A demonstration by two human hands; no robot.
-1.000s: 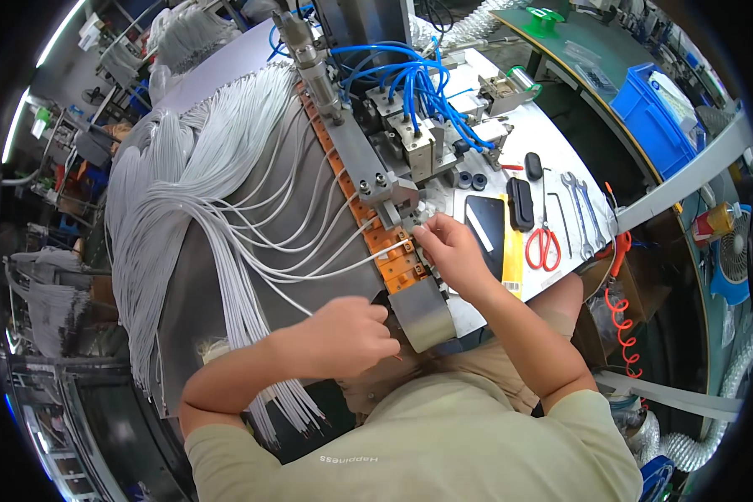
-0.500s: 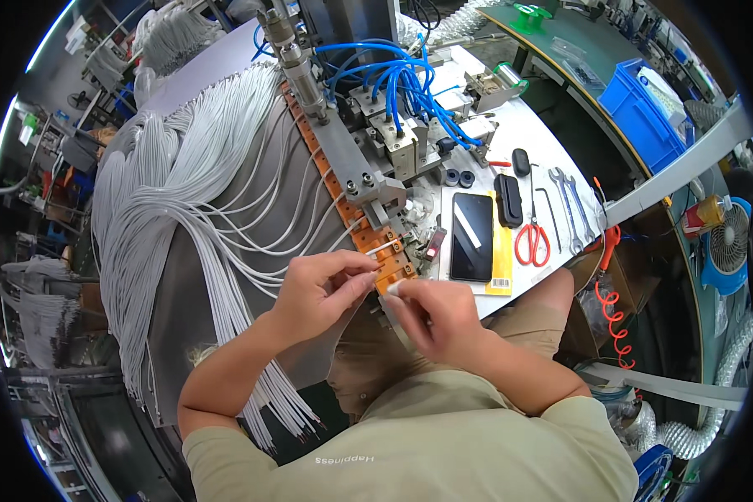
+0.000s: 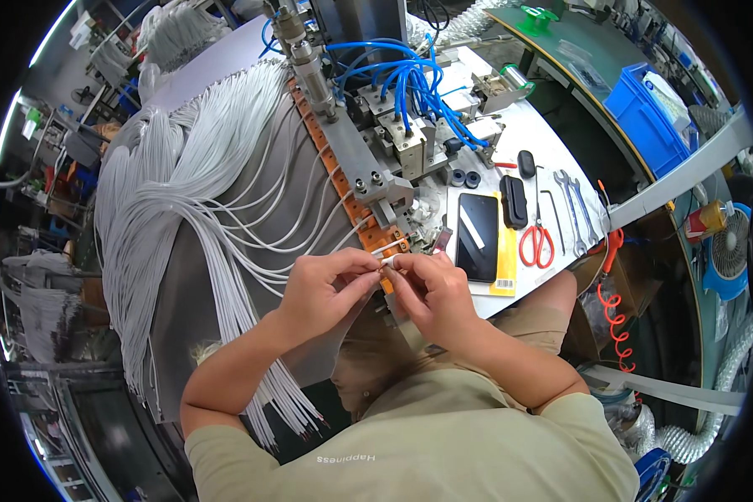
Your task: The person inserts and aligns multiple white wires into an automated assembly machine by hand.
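My left hand [image 3: 328, 289] is closed in a pinch over the near end of an orange fixture rail [image 3: 333, 170]; what its fingertips hold is hidden. Close beside it, my right hand [image 3: 433, 291] pinches a small white piece [image 3: 388, 261], too small to tell its kind. The fingertips of both hands nearly meet there. Just beyond them a white cable end [image 3: 388, 247] lies across an orange block of the rail. From the rail's left side, several white cables run into a large bundle of white cables [image 3: 155, 209] spread over the grey table [image 3: 176, 335].
A metal machine [image 3: 410, 151] with blue air tubes [image 3: 410, 79] stands behind the rail. At right lie a black phone [image 3: 478, 259], red-handled scissors [image 3: 536, 247], wrenches [image 3: 576, 209] and a black case [image 3: 513, 201]. A red coiled hose [image 3: 616, 318] hangs at the right.
My right hand has turned slightly, its fingertips rising and drawing closer to my left hand with the small white piece. My left hand stays nearly in place. The whole view has shifted a little.
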